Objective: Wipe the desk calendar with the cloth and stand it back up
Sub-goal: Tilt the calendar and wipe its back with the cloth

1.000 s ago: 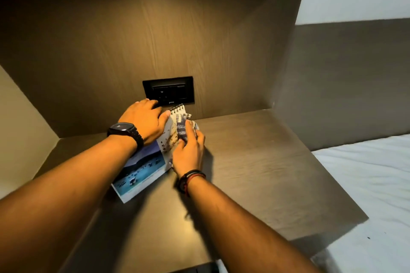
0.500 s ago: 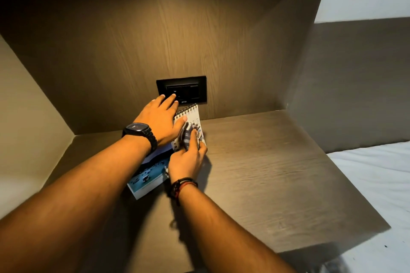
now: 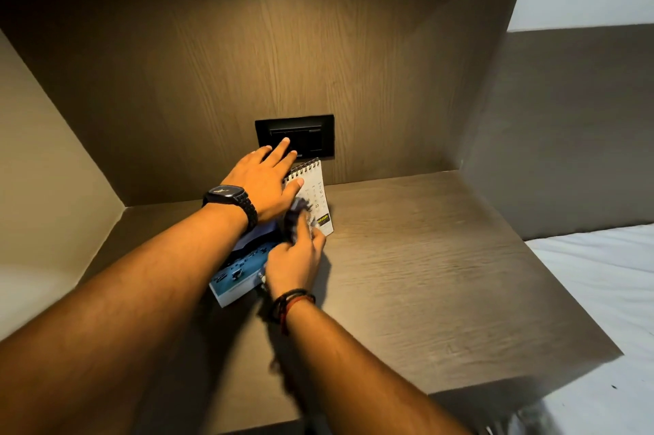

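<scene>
The spiral-bound desk calendar [image 3: 316, 192] lies flat on the wooden shelf [image 3: 424, 275], its white date page toward the back wall and its blue picture page [image 3: 237, 273] toward me. My left hand [image 3: 263, 183], wearing a black watch, presses flat on the calendar with fingers spread, thumb on the date page. My right hand [image 3: 293, 261] holds a dark bunched cloth [image 3: 295, 215] against the calendar's middle; hand and cloth are motion-blurred.
A black switch panel [image 3: 295, 135] sits on the back wall just behind my left fingertips. Wood walls close in the niche at left, back and right. A white bed sheet [image 3: 601, 293] lies beyond the shelf's right edge.
My right hand has slid the cloth back toward me along the calendar, uncovering more of the date page. My left fingers have spread out flatter. The view has shifted.
</scene>
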Available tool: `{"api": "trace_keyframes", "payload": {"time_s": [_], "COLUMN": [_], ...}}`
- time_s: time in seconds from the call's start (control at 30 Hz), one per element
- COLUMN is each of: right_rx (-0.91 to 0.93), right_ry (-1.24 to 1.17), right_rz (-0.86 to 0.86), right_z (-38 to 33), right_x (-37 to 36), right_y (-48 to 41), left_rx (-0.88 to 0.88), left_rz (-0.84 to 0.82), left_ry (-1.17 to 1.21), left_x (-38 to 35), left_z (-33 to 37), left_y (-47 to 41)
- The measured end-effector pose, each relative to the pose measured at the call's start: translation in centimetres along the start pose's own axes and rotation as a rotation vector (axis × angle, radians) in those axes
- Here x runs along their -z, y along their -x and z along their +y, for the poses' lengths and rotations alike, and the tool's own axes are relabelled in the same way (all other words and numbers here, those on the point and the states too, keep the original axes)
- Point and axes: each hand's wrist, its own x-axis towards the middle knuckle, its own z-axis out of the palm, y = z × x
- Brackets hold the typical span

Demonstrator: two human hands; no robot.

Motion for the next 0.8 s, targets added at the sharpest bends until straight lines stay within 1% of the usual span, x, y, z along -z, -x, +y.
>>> {"api": "trace_keyframes", "payload": {"time_s": [0.1, 0.23, 0.27, 0.37, 0.5, 0.63, 0.73, 0.8], "right_rx": [0.063, -0.078, -0.09, -0.042, 0.03, -0.082, -0.01, 0.05], "right_ry": [0.044, -0.071, -0.094, -0.09, -0.026, -0.085, -0.052, -0.015], "right_rz": [-0.037, 0.08, 0.105, 0.09, 0.036, 0.108, 0.071, 0.032], "right_z": [1.7, 0.9, 0.4, -0.3, 1.2, 0.0, -0.6, 0.1], "right_x": [0.1, 0.6, 0.6, -0.3, -0.7, 0.4, -0.1, -0.6], "right_y": [1.5, -0.7, -1.2, -0.6, 1.6, -0.7, -0.1, 1.4], "left_rx": [0.011, 0.009, 0.008, 0.016, 0.014, -0.002, -0.012, -0.018], "left_rz": [-0.003, -0.01, -0.01, 0.007, 0.054, 0.075, 0.116, 0.114], "left_ry": [0.013, 0.021, 0.022, 0.046, 0.073, 0.013, -0.047, -0.051], "left_x": [-0.1, 0.1, 0.1, 0.3, 0.4, 0.3, 0.3, 0.3], "left_z": [0.0, 0.0, 0.1, 0.1, 0.3, 0.3, 0.2, 0.2], "left_y": [0.0, 0.0, 0.0, 0.0, 0.2, 0.4, 0.6, 0.5]}}
